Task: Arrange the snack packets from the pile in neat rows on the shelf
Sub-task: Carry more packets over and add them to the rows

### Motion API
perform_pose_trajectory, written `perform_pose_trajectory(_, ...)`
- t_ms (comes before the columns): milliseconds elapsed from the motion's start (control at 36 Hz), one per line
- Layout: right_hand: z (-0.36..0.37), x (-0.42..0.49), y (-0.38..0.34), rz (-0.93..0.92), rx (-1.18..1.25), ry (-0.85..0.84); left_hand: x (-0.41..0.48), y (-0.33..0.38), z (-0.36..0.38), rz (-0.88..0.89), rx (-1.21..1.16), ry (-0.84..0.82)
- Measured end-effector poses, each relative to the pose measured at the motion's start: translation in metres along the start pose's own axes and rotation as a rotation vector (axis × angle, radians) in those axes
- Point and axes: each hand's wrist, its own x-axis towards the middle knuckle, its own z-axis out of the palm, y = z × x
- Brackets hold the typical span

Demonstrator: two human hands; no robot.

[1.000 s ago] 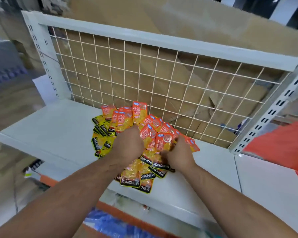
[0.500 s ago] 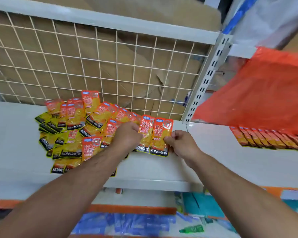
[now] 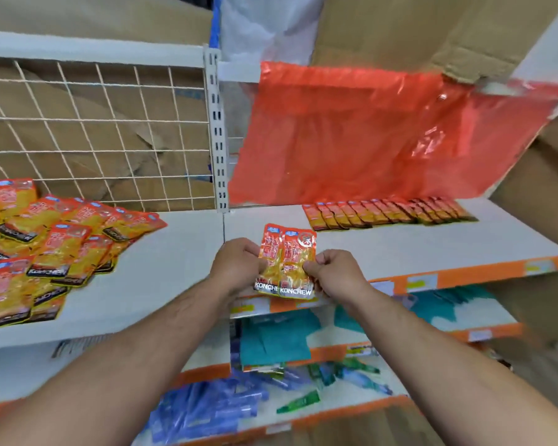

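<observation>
Head view, from where I stood behind the person: both hands were together at the centre of the frame, clamped on a small sheaf of Konchew packets (image 3: 286,262). The left hand (image 3: 236,265) gripped the sheaf's left edge, fingers curled round it. The right hand (image 3: 339,275) pinched the lower right edge, thumb on the front. Two packets showed, overlapped side by side; whether more sat behind them I could not tell. They were held upright, label facing the person, just above the front part of the white shelf (image 3: 400,249).

The loose pile (image 3: 45,249) lay at the left of the frame on the neighbouring shelf section, in front of the wire mesh back (image 3: 94,130). A finished row (image 3: 387,212) of overlapping packets stood at the upper right, under a hanging red plastic sheet (image 3: 368,133).

The packets looked to me thin, light and floppy, sealed sachets with a glossy film. I judged them slippery against one another, so a held sheaf would likely fan out or shed one if gripped loosely. They seemed in no way fragile, though the film might crease if squeezed hard. The flat sealed margins at the sides looked the best place to hold them, thumb on the face and fingers behind, pinching through the whole sheaf. A two-handed grip at opposite edges, as here, seemed well suited to squaring them.
</observation>
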Motion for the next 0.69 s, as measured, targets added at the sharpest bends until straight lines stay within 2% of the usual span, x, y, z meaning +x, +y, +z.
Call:
perform_pose_trajectory(333,-0.164,-0.016,0.068,0.091,0.094,0.158,-0.025,0.081,0.165,0.041,-0.041,-0.144)
perform_pose_trajectory(694,-0.270,0.043,0.111,0.171,0.069,0.305,0.040,0.134,0.294,0.071,-0.090,-0.345)
